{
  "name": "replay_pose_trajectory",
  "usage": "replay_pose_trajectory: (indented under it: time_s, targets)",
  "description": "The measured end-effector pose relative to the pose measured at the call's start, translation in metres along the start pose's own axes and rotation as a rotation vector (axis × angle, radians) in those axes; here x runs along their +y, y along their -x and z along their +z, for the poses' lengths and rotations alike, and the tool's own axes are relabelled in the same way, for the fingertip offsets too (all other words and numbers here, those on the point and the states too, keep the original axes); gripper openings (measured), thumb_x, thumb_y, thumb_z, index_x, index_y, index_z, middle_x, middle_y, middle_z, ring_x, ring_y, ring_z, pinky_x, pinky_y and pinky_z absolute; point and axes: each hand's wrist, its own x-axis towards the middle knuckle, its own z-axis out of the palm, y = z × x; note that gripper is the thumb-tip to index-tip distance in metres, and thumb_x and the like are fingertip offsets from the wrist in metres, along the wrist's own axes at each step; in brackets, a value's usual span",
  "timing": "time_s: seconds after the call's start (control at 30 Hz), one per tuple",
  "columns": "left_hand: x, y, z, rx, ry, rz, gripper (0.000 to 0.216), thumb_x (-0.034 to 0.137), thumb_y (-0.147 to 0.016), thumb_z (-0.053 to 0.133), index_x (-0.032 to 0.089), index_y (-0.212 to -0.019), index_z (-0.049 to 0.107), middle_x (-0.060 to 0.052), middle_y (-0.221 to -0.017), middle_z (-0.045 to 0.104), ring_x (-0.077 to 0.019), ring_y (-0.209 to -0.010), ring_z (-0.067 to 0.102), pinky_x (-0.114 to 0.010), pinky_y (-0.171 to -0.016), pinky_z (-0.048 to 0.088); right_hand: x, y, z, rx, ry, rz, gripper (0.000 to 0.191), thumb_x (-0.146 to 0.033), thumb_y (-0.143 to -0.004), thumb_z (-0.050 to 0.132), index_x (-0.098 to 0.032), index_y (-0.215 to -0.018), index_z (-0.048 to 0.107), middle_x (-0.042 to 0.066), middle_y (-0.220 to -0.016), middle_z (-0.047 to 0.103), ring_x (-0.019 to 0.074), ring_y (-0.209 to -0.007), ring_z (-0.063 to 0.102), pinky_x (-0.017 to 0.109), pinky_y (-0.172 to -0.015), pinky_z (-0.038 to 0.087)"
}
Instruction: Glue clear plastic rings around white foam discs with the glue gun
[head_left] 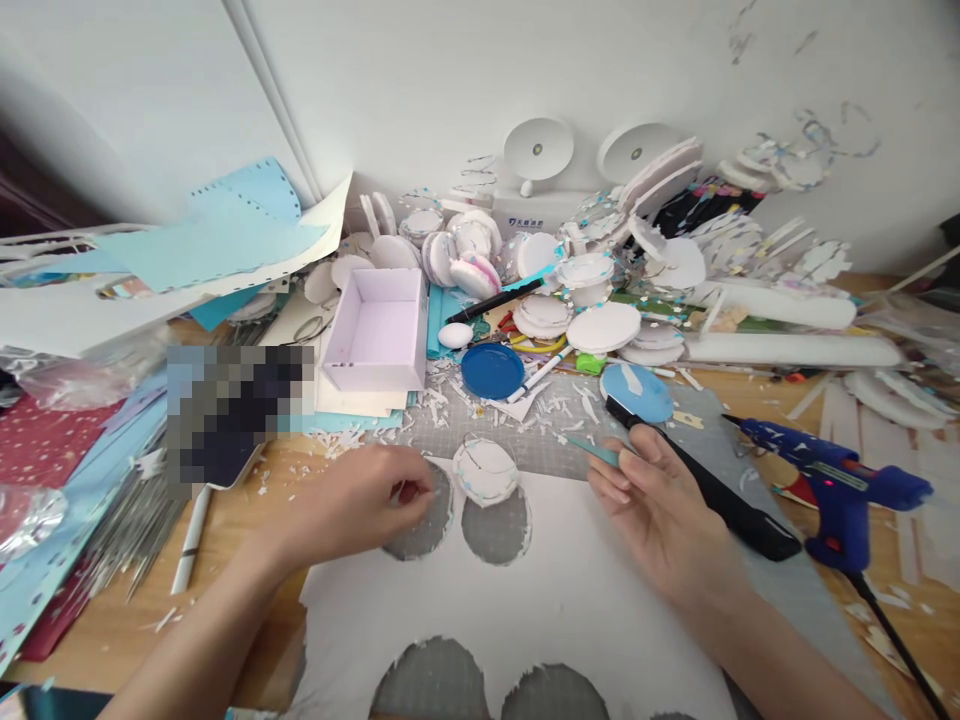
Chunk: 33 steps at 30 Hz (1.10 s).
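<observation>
My left hand (367, 505) is curled over the left cut-out hole of a white foam sheet (592, 600), thumb and forefinger pinched together. Whatever they may hold is too small or hidden to make out. Between my hands, a round white disc (486, 472) with thin wire across its top lies beside a second round hole. A thin teal pointed strip (592, 450) sticks out to the left from the fingers of my right hand (660, 510), which is closed on it. Behind that hand lies a long black-handled tool (720, 500) on the grey cutting mat.
A blue glue gun (844, 485) rests at the right with its cord trailing forward. Further back are a lilac box (375, 330), a blue lid (492, 370), a light-blue disc (637, 392) and piled white discs (536, 255). White scraps litter the mat; wires (139, 500) lie left.
</observation>
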Motion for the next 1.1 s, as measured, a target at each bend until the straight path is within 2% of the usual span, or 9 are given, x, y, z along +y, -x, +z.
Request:
replay_pose_trajectory:
  time_s: [0.1, 0.27, 0.4, 0.47, 0.57, 0.7, 0.83, 0.97, 1.1]
  targets:
    - [-0.005, 0.001, 0.001, 0.091, -0.046, -0.057, 0.014, 0.016, -0.078, 0.053, 0.018, -0.065, 0.056, 0.003, -0.059, 0.053, -0.0119, -0.055, 0.043, -0.024, -0.053, 0.026, 0.0, 0.002, 0.001, -0.021, 0.055, -0.021, 0.04, -0.028, -0.074, 0.07, -0.023, -0.068, 0.031, -0.005, -0.063, 0.032, 0.0098, -0.053, 0.035, 0.023, -0.046, 0.037]
    - [-0.005, 0.003, -0.001, 0.234, 0.075, -0.112, 0.043, 0.031, -0.086, 0.053, 0.016, -0.048, 0.043, 0.004, -0.047, 0.034, -0.0098, -0.048, 0.029, -0.025, -0.048, 0.02, -0.001, 0.005, 0.005, -0.077, 0.137, -0.114, 0.038, -0.027, -0.076, 0.07, -0.023, -0.068, 0.033, -0.005, -0.06, 0.04, 0.0106, -0.052, 0.038, 0.024, -0.048, 0.036]
    - [0.012, 0.008, -0.003, 0.092, 0.556, -0.017, 0.047, 0.039, -0.093, 0.046, 0.015, -0.057, 0.065, 0.002, -0.046, 0.042, -0.0092, -0.046, 0.033, -0.024, -0.046, 0.025, 0.0, 0.014, 0.009, -0.053, 0.307, -0.335, 0.033, -0.019, -0.079, 0.067, -0.024, -0.069, 0.036, -0.004, -0.066, 0.053, 0.013, -0.061, 0.052, 0.028, -0.057, 0.046]
    - [0.022, 0.01, 0.003, -0.021, 0.788, 0.066, 0.046, 0.044, -0.093, 0.046, 0.014, -0.072, 0.075, 0.004, -0.044, 0.033, -0.0088, -0.043, 0.027, -0.024, -0.043, 0.021, 0.0, 0.022, 0.012, -0.079, 0.546, -0.534, 0.025, -0.013, -0.08, 0.064, -0.026, -0.072, 0.044, -0.002, -0.071, 0.061, 0.0155, -0.067, 0.059, 0.032, -0.062, 0.051]
    - [0.034, 0.01, 0.018, -0.201, 1.039, 0.097, 0.052, 0.055, -0.091, 0.045, 0.012, -0.091, 0.076, 0.007, -0.042, 0.029, -0.0069, -0.037, 0.022, -0.023, -0.038, 0.018, -0.003, 0.037, 0.02, -0.314, 0.953, -0.827, 0.023, -0.007, -0.078, 0.06, -0.029, -0.084, 0.057, 0.002, -0.073, 0.069, 0.0178, -0.062, 0.063, 0.033, -0.056, 0.054]
    - [0.04, 0.008, 0.037, -0.278, 1.102, 0.055, 0.068, 0.06, -0.091, 0.037, 0.015, -0.042, 0.051, 0.003, -0.033, 0.036, -0.006, -0.033, 0.033, -0.021, -0.04, 0.028, -0.001, 0.051, 0.029, -0.718, 1.16, -1.067, 0.027, -0.006, -0.08, 0.049, -0.029, -0.09, 0.059, 0.006, -0.085, 0.075, 0.0185, -0.063, 0.066, 0.032, -0.055, 0.059]
    - [0.042, 0.007, 0.042, -0.238, 1.044, 0.052, 0.071, 0.053, -0.096, 0.031, 0.017, -0.036, 0.041, 0.001, -0.035, 0.04, -0.0065, -0.036, 0.036, -0.022, -0.046, 0.033, 0.014, 0.055, 0.027, -0.653, 1.296, -1.267, 0.023, -0.004, -0.079, 0.046, -0.025, -0.074, 0.053, 0.01, -0.097, 0.075, 0.0182, -0.07, 0.068, 0.032, -0.058, 0.059]
    - [0.043, 0.007, 0.043, -0.195, 1.009, 0.068, 0.071, 0.051, -0.097, 0.027, 0.017, -0.036, 0.041, 0.0, -0.036, 0.041, -0.0074, -0.037, 0.037, -0.023, -0.049, 0.036, 0.014, 0.053, 0.026, -0.637, 1.278, -1.231, 0.014, -0.011, -0.078, 0.056, -0.024, -0.081, 0.052, 0.011, -0.098, 0.074, 0.0181, -0.074, 0.068, 0.03, -0.062, 0.058]
    - [0.043, 0.007, 0.043, -0.047, 0.975, 0.089, 0.067, 0.053, -0.096, 0.031, 0.017, -0.04, 0.04, 0.002, -0.038, 0.039, -0.0069, -0.039, 0.034, -0.023, -0.049, 0.035, -0.012, 0.056, 0.017, -0.648, 1.344, -1.059, 0.032, -0.025, -0.07, 0.069, -0.025, -0.098, 0.054, 0.009, -0.101, 0.073, 0.0225, -0.082, 0.07, 0.033, -0.07, 0.058]
